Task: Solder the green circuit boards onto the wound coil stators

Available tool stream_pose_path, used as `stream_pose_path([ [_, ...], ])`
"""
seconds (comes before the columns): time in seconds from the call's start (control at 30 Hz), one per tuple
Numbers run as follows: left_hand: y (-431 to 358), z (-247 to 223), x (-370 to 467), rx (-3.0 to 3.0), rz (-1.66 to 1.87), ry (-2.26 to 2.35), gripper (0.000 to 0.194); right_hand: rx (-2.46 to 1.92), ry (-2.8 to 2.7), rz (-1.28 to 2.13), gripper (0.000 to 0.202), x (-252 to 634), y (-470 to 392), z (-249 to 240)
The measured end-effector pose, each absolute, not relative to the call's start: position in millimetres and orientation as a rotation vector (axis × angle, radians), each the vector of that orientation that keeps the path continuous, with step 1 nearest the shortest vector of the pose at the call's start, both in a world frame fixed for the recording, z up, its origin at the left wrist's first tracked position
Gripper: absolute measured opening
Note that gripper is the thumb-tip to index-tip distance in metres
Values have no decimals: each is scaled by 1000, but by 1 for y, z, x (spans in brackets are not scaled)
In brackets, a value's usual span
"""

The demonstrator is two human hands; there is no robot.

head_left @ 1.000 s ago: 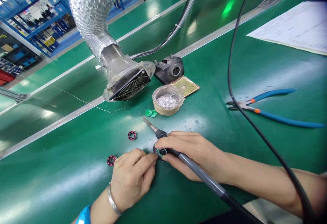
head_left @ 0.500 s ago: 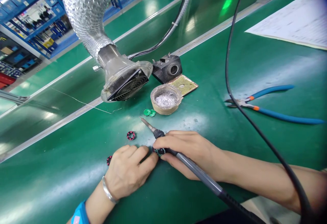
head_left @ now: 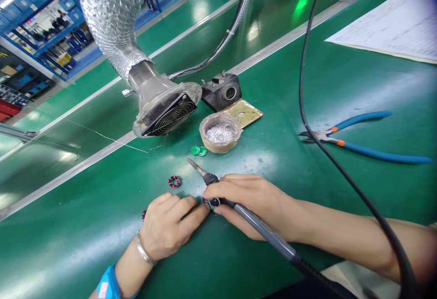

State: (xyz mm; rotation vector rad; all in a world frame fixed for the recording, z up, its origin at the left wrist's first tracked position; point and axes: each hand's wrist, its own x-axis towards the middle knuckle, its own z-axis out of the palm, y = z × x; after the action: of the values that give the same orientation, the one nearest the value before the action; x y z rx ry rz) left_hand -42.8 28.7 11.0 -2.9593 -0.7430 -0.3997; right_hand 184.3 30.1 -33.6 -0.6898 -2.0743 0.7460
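My right hand [head_left: 261,203] is closed around a soldering iron [head_left: 264,228], whose bare tip points up and left, away from the coil. Between the fingertips of both hands sits a small wound ring coil with a green round board [head_left: 213,203], partly covered by fingers. My left hand [head_left: 170,226] has curled fingers, with its thumb and forefinger pinching the left side of that coil. Another red-and-black ring coil [head_left: 174,181] lies beyond the left knuckles. A further coil [head_left: 144,215] peeks out left of the hand. Two green round boards [head_left: 198,150] lie past the iron's tip.
A bowl of solder bits [head_left: 220,135] stands by a sponge tray [head_left: 247,113] and black iron holder [head_left: 223,90]. A fume duct [head_left: 167,108] hangs at left. Blue-handled pliers [head_left: 358,142] and papers [head_left: 392,28] lie right. The iron's black cable [head_left: 302,89] arches across the view.
The whole view has shifted very slightly. Both hands keep their hold on the coil and the soldering iron, with almost no other movement.
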Motion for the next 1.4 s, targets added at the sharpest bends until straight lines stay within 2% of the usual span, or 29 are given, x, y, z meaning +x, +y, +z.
stream_pose_path([
  [0.2, 32, 25, -37, -2975, -247, -643, 25, -684, -2079, 752, 26, 184, 30, -35],
  [0.37, 35, 24, -34, -2923, -278, -591, 21, -687, -2080, 741, 29, 185, 30, -34],
  [0.73, 17, 10, -29, -3005, -780, -1517, 13, -699, -2026, 754, 28, 184, 30, -33],
  [1.13, 11, 0, -23, -3024, -789, -1582, 8, -716, -2028, 803, 30, 187, 30, -31],
  [1.4, 6, -12, -17, -3041, -998, -1592, 27, -760, -1965, 839, 35, 190, 30, -32],
])
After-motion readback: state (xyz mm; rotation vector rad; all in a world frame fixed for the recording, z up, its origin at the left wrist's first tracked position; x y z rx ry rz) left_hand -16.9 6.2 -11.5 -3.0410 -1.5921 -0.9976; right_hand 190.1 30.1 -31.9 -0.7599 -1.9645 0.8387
